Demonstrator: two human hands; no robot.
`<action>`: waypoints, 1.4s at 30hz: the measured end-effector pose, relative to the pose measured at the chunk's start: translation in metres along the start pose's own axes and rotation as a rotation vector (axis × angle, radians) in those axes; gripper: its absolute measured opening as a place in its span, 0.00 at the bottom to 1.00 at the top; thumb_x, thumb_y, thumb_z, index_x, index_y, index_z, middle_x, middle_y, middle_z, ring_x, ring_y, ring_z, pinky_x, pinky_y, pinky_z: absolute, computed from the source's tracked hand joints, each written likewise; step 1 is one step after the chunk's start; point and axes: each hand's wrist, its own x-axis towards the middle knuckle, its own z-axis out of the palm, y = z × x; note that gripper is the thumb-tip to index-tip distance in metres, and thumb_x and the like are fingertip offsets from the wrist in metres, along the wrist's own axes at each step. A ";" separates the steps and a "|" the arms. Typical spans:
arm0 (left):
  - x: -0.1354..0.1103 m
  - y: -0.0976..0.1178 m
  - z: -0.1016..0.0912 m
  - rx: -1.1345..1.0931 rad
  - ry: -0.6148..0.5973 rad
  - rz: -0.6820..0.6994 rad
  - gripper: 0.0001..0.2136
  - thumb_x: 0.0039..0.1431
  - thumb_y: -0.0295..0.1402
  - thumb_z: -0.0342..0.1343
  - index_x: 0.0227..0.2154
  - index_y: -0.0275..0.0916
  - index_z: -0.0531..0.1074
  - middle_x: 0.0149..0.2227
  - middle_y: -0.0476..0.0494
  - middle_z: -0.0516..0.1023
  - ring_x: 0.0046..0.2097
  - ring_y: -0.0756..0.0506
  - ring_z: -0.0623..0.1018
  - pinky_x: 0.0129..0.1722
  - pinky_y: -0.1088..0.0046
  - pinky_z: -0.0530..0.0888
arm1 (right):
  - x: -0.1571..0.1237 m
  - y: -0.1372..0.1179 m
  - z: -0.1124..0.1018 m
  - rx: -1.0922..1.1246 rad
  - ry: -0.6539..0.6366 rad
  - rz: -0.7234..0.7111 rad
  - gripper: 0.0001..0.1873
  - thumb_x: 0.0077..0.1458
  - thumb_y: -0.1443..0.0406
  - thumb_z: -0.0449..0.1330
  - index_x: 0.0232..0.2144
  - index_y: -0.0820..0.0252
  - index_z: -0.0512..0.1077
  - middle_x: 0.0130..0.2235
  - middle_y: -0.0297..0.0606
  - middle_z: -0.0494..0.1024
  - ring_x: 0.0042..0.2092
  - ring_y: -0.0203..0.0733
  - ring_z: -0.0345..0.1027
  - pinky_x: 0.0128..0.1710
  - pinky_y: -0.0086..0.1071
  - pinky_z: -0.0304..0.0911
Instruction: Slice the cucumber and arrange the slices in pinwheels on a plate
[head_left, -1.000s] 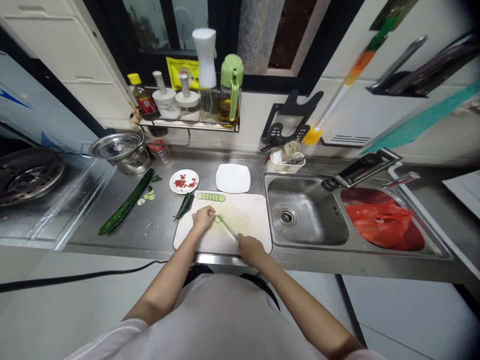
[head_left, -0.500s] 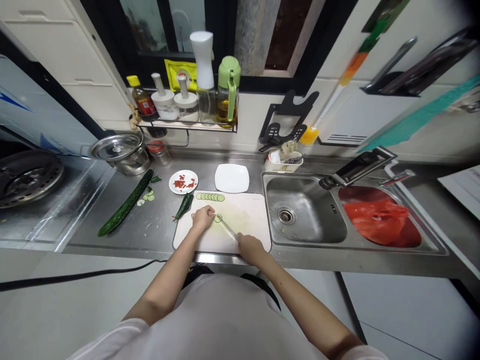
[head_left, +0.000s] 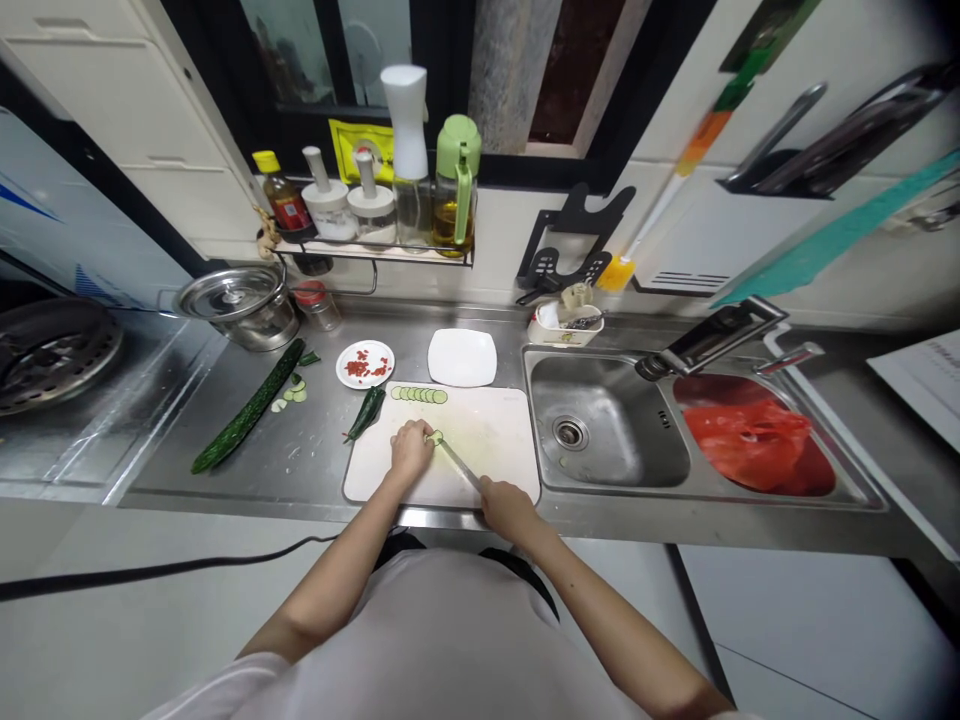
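Head view: knife [head_left: 460, 464] is being gripped in the right hand [head_left: 508, 512], fingers wrapped round the handle, blade slanting up-left over the cutting board [head_left: 499, 435]. Left hand [head_left: 412, 449] is being kept low on the board, fingers curled in and narrow; a small cucumber slice [head_left: 436, 438] is lying at its fingertips, by the blade tip. Whether the slice is being pinched cannot be told. Row of cucumber slices [head_left: 418, 395], overlapping, is being displayed along the board's far edge. Green peppers [head_left: 366, 413] are lying across the board's left edge. Beyond the board, a white square plate [head_left: 462, 357] is being seen; left of that, a small plate [head_left: 343, 364] is being filled partly by red chopped bits [head_left: 358, 368]. Further left, pale green scraps [head_left: 297, 390] and a whole cucumber [head_left: 247, 410] are lying on the steel counter [head_left: 319, 455]. To the right, a red bag [head_left: 746, 440] is being held in the far basin.
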 end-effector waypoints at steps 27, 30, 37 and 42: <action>0.027 -0.009 -0.016 -0.023 -0.113 0.138 0.13 0.54 0.23 0.50 0.37 0.39 0.77 0.39 0.44 0.81 0.41 0.47 0.77 0.42 0.74 0.69 | 0.014 -0.007 -0.026 -0.130 0.059 -0.051 0.18 0.59 0.76 0.46 0.48 0.62 0.68 0.42 0.50 0.79 0.46 0.47 0.74 0.41 0.36 0.65; 0.027 -0.010 -0.016 -0.018 -0.119 0.147 0.12 0.54 0.23 0.51 0.37 0.40 0.77 0.39 0.45 0.81 0.41 0.46 0.77 0.42 0.74 0.69 | 0.012 -0.007 -0.032 -0.150 0.066 -0.027 0.19 0.60 0.76 0.46 0.48 0.61 0.69 0.42 0.50 0.79 0.48 0.46 0.74 0.42 0.35 0.64; 0.025 -0.007 -0.015 -0.060 -0.102 0.079 0.10 0.52 0.26 0.53 0.36 0.40 0.76 0.38 0.45 0.81 0.39 0.46 0.77 0.39 0.74 0.69 | 0.000 0.007 -0.027 -0.055 0.084 0.006 0.16 0.65 0.67 0.45 0.47 0.61 0.69 0.42 0.50 0.79 0.46 0.47 0.74 0.41 0.34 0.61; 0.025 0.004 -0.014 -0.048 -0.100 -0.047 0.04 0.51 0.31 0.57 0.30 0.41 0.75 0.36 0.44 0.81 0.38 0.45 0.77 0.38 0.73 0.69 | -0.004 0.024 -0.017 0.036 0.098 0.094 0.16 0.66 0.63 0.43 0.47 0.58 0.69 0.43 0.46 0.79 0.45 0.45 0.73 0.39 0.32 0.58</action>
